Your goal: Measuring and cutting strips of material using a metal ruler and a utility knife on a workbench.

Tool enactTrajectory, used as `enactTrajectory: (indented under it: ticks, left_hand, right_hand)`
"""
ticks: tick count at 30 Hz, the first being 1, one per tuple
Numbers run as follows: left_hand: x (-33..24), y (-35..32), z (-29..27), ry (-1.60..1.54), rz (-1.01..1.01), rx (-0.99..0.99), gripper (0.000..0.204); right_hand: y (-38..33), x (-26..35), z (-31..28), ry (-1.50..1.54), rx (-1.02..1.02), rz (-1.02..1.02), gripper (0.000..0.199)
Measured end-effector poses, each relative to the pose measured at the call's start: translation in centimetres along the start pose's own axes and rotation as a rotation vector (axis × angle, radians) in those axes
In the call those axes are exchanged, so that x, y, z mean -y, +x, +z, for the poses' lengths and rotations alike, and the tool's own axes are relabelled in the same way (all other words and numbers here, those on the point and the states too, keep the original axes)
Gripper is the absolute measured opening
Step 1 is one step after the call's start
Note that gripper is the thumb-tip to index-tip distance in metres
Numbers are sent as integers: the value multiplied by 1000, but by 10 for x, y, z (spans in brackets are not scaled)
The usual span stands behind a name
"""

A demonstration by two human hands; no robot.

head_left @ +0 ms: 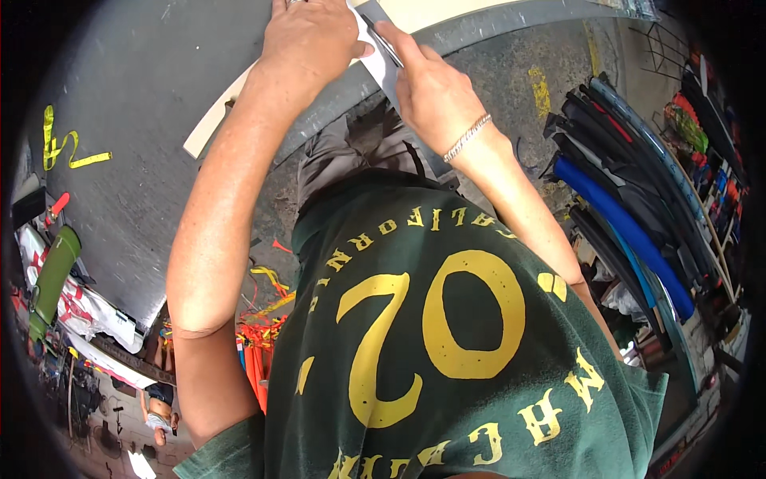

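My left hand (311, 40) lies at the table's front edge, pressing on a white sheet (381, 70) that hangs over the edge; its fingertips run out of the picture at the top. My right hand (439, 92), with a chain bracelet at its wrist, is closed round a slim dark-and-silver tool (384, 41) lying along the white sheet. The tool's exact kind does not show clearly. Under my left forearm sticks out the end of a long cream strip (214, 116), and a similar cream piece (447, 11) lies beyond my right hand.
A yellow tape measure (76, 158) curls on the dark grey table (144, 207) at the left. A green roll (54, 283) lies by its left edge. Several fabric rolls, one blue (622, 231), are stacked to the right. Another person (159, 411) is at lower left.
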State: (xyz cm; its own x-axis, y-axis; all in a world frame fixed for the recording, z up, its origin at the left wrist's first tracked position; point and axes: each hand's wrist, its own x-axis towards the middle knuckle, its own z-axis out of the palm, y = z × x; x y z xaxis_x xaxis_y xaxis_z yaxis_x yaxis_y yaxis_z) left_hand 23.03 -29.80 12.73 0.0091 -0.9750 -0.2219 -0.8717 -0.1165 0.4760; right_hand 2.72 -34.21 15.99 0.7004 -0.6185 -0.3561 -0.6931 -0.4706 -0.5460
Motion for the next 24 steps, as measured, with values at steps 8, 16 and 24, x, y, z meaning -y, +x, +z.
enactTrajectory:
  ticks: [8, 16, 24]
  left_hand:
    - [-15, 7, 5, 425, -49, -149, 73]
    - [15, -15, 16, -355, 305, -464, 89]
    - [-1, 6, -27, -23, -165, -193, 62]
  right_hand:
    - [-49, -18, 5, 110, 47, 64, 60]
    - [-54, -53, 37, 287, -245, 73, 32]
    - [-50, -44, 37, 633, -206, 289, 15]
